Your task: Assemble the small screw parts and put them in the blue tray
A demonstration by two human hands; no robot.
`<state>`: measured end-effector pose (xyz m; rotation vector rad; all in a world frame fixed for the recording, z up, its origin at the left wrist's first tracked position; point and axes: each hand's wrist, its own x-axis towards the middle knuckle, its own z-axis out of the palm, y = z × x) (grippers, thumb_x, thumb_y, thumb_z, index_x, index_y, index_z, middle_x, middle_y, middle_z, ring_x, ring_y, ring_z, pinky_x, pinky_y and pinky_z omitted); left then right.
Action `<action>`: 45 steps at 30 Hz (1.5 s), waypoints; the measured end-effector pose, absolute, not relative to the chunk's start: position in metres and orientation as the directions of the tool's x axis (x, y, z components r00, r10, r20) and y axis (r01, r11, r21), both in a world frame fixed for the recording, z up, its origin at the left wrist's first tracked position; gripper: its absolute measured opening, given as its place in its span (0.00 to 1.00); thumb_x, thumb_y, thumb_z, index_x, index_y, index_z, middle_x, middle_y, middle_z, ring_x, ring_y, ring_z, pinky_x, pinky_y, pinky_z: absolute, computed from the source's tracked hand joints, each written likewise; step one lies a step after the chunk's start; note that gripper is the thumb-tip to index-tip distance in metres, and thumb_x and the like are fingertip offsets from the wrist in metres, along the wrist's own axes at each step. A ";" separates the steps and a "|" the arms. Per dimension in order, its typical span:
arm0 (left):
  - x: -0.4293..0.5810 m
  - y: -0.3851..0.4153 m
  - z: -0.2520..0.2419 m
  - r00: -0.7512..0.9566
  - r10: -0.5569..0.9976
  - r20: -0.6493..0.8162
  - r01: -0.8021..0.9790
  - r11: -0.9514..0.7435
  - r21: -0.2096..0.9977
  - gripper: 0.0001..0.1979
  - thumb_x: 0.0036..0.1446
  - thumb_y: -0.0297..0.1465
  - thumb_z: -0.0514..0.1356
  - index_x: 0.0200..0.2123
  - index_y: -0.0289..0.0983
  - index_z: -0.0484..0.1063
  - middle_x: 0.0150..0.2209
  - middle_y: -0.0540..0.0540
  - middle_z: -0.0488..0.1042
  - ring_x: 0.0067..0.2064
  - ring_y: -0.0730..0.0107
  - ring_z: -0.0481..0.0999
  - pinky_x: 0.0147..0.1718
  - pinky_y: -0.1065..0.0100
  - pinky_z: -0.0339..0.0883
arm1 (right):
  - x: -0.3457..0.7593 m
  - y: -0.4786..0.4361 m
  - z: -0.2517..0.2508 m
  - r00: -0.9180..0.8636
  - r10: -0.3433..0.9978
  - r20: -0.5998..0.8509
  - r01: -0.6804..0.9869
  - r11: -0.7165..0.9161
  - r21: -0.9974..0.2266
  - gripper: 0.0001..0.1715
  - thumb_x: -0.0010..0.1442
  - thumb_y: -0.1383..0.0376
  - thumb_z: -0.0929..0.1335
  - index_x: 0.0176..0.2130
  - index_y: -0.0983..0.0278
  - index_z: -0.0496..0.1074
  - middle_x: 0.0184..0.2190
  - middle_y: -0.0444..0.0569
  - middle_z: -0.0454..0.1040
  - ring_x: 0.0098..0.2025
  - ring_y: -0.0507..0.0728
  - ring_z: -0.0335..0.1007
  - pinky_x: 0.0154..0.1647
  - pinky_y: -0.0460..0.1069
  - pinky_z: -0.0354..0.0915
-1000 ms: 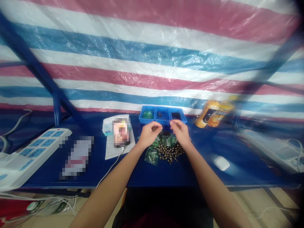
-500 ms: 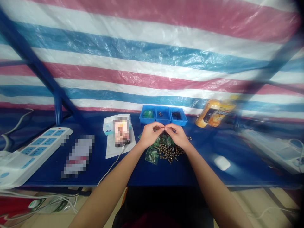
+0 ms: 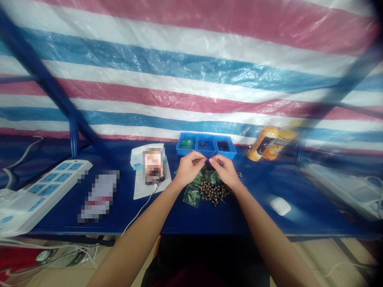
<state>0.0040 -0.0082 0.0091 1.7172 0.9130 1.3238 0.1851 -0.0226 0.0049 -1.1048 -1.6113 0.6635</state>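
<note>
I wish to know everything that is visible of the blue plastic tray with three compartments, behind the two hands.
The blue, plastic-looking, rectangular tray sits flat and open-topped on the blue table, before the striped sheet. Two dividers make three compartments in a row: the left holds green pieces, the middle a few small parts, the right many small dark pieces. The left hand and right hand partly cover its near edge; contact is unclear.

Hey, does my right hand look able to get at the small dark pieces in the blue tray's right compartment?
Likely yes: your right hand is just on the near side of the blue tray, and no lid covers the small dark pieces.
</note>
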 end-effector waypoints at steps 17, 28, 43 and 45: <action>0.004 -0.012 0.012 0.349 0.761 0.547 0.301 -0.644 0.703 0.09 0.62 0.31 0.58 0.43 0.42 0.77 0.36 0.47 0.77 0.38 0.67 0.76 0.39 0.68 0.70 | 0.183 -0.024 0.003 -0.116 0.891 0.439 0.387 0.447 -0.806 0.18 0.65 0.50 0.65 0.35 0.61 0.75 0.31 0.45 0.75 0.33 0.55 0.68 0.39 0.50 0.65; 0.004 -0.012 0.011 0.308 0.784 0.539 0.293 -0.617 0.730 0.11 0.60 0.34 0.62 0.46 0.41 0.78 0.42 0.46 0.81 0.41 0.63 0.80 0.41 0.66 0.72 | 0.192 -0.014 -0.001 -0.114 0.923 0.367 0.243 0.384 -0.891 0.15 0.62 0.52 0.68 0.39 0.60 0.76 0.36 0.47 0.77 0.37 0.56 0.70 0.42 0.52 0.66; 0.003 -0.011 0.011 0.267 0.799 0.539 0.369 -0.601 0.709 0.09 0.64 0.35 0.58 0.41 0.40 0.77 0.38 0.48 0.80 0.38 0.68 0.79 0.36 0.69 0.72 | 0.195 -0.014 -0.001 -0.035 0.966 0.257 0.383 0.250 -0.889 0.27 0.63 0.47 0.64 0.22 0.61 0.62 0.20 0.41 0.62 0.25 0.52 0.57 0.29 0.49 0.55; 0.002 -0.009 0.011 0.246 0.799 0.549 0.381 -0.600 0.703 0.09 0.63 0.34 0.58 0.42 0.40 0.77 0.41 0.47 0.79 0.39 0.68 0.79 0.35 0.69 0.71 | 0.199 -0.010 -0.005 0.104 0.968 0.230 0.364 0.178 -0.914 0.27 0.62 0.45 0.65 0.23 0.62 0.64 0.18 0.40 0.61 0.23 0.52 0.55 0.27 0.49 0.54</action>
